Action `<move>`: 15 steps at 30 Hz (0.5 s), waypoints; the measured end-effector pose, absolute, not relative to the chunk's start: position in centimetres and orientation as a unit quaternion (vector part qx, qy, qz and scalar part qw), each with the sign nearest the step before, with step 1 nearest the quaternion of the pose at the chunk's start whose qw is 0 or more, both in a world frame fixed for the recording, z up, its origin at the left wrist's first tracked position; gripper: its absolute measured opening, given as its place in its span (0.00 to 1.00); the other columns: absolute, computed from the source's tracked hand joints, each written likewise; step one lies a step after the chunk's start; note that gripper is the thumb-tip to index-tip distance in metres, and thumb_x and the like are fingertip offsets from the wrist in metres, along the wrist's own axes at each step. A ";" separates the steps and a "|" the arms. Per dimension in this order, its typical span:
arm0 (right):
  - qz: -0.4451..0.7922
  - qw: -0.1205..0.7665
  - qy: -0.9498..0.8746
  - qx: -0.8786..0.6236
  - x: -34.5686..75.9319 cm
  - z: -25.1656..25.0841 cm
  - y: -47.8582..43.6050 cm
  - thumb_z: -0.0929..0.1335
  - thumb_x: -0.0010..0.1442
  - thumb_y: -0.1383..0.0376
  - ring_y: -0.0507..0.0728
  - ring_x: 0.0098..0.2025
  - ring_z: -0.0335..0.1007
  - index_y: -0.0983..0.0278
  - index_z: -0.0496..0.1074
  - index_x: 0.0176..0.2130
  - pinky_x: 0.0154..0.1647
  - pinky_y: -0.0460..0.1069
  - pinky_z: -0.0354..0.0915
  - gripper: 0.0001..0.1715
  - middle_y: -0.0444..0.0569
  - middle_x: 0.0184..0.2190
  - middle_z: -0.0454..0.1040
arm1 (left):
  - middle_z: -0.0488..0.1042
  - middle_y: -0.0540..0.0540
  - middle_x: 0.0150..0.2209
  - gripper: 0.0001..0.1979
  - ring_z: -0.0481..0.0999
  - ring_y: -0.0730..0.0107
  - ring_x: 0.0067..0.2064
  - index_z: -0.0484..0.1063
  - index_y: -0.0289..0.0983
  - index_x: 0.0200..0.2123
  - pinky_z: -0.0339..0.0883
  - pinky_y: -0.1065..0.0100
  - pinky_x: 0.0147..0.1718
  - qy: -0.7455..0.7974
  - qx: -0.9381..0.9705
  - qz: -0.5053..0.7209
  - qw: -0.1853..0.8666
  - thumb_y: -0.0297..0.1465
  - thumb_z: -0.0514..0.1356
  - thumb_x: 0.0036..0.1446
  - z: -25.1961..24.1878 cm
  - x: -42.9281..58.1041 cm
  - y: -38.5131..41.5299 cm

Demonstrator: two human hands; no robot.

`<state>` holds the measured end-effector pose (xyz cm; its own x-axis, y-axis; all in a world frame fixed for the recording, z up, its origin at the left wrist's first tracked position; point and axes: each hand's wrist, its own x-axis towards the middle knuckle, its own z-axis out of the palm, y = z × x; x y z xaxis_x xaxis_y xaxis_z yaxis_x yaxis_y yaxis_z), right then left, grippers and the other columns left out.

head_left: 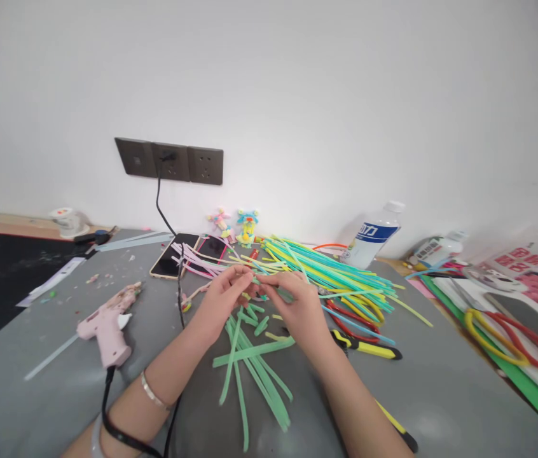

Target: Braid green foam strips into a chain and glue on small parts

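L hand (224, 300) + R hand (299, 306): fingertips pinched shut on green strip (256, 280) | cut strips (255, 357) under wrists | glue gun (107, 326) just left | pliers (367, 347) by R wrist | strip pile (340, 275) behind

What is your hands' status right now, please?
Grip shut: left hand and right hand on thin green craft strip. Beneath, loose green strips. Aside, pink plastic glue gun.

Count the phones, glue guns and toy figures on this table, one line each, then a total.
Phones: 2
Glue guns: 1
Toy figures: 2
Total: 5
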<state>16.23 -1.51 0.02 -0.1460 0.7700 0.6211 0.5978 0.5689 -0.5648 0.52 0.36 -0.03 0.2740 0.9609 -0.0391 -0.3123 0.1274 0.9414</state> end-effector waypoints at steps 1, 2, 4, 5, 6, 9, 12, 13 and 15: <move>0.092 0.463 -0.752 -0.460 16.4 0.2 -1.5 0.67 0.63 0.67 0.57 0.34 0.75 0.60 0.77 0.38 0.42 0.53 0.60 0.07 0.46 0.32 0.81 | 0.73 0.51 0.26 0.13 0.72 0.74 0.29 0.73 0.37 0.32 0.63 0.75 0.26 0.362 0.479 0.484 0.637 0.40 0.67 0.51 0.0 0.5 0.4; 0.093 0.458 -0.750 -0.468 16.6 0.3 -1.5 0.67 0.63 0.66 0.57 0.34 0.75 0.60 0.77 0.37 0.42 0.53 0.59 0.07 0.45 0.30 0.81 | 0.74 0.51 0.25 0.13 0.72 0.74 0.28 0.73 0.37 0.31 0.63 0.75 0.26 0.363 0.502 0.486 0.616 0.40 0.67 0.50 0.0 0.5 0.4; 0.093 0.452 -0.739 -0.491 17.0 0.5 -1.5 0.68 0.62 0.64 0.57 0.32 0.74 0.60 0.76 0.34 0.42 0.53 0.58 0.06 0.45 0.28 0.80 | 0.75 0.50 0.25 0.12 0.72 0.74 0.27 0.74 0.36 0.29 0.64 0.74 0.27 0.364 0.531 0.491 0.586 0.38 0.68 0.49 0.0 0.4 0.5; 0.094 0.450 -0.733 -0.502 17.1 0.5 -1.4 0.69 0.61 0.63 0.57 0.31 0.73 0.61 0.75 0.32 0.41 0.53 0.58 0.06 0.45 0.27 0.80 | 0.75 0.50 0.24 0.12 0.72 0.74 0.27 0.74 0.36 0.29 0.64 0.74 0.27 0.365 0.535 0.495 0.579 0.38 0.69 0.48 -0.1 0.4 0.6; 0.096 0.450 -0.726 -0.511 17.3 0.5 -1.4 0.70 0.60 0.62 0.57 0.31 0.73 0.61 0.75 0.31 0.41 0.54 0.58 0.07 0.45 0.27 0.80 | 0.76 0.49 0.24 0.11 0.73 0.73 0.27 0.75 0.36 0.28 0.65 0.73 0.27 0.365 0.536 0.498 0.576 0.37 0.69 0.48 -0.1 0.3 0.7; 0.122 0.454 -0.713 -0.520 17.6 0.5 -1.1 0.71 0.58 0.62 0.58 0.32 0.74 0.62 0.75 0.30 0.40 0.54 0.59 0.07 0.47 0.28 0.80 | 0.78 0.47 0.24 0.12 0.75 0.69 0.27 0.75 0.36 0.28 0.66 0.71 0.28 0.369 0.526 0.499 0.581 0.38 0.70 0.46 -0.2 0.2 0.9; 0.163 0.451 -0.714 -0.509 18.0 0.6 -0.9 0.70 0.59 0.62 0.58 0.32 0.75 0.62 0.76 0.31 0.40 0.54 0.61 0.06 0.47 0.29 0.81 | 0.79 0.44 0.26 0.14 0.77 0.68 0.29 0.77 0.35 0.28 0.66 0.72 0.28 0.375 0.526 0.472 0.600 0.41 0.69 0.47 -0.2 0.1 0.9; 0.171 0.442 -0.722 -0.504 18.1 0.7 -0.9 0.71 0.59 0.62 0.58 0.32 0.75 0.62 0.76 0.31 0.41 0.54 0.61 0.06 0.47 0.29 0.81 | 0.80 0.44 0.27 0.15 0.77 0.68 0.29 0.77 0.35 0.29 0.65 0.72 0.28 0.376 0.533 0.451 0.609 0.42 0.68 0.49 -0.2 0.0 0.9; 0.183 0.414 -0.744 -0.491 18.3 0.9 -1.1 0.71 0.58 0.63 0.58 0.32 0.74 0.62 0.76 0.30 0.43 0.54 0.60 0.06 0.46 0.29 0.81 | 0.80 0.43 0.27 0.15 0.75 0.71 0.27 0.78 0.34 0.29 0.63 0.73 0.26 0.369 0.553 0.398 0.632 0.42 0.66 0.51 -0.1 -0.3 0.9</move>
<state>18.28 -1.05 0.90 -0.1751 0.8822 0.4372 0.5790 0.4514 -0.6789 -0.28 0.87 -0.14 0.4096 0.9119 -0.0259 -0.0948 0.0708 0.9930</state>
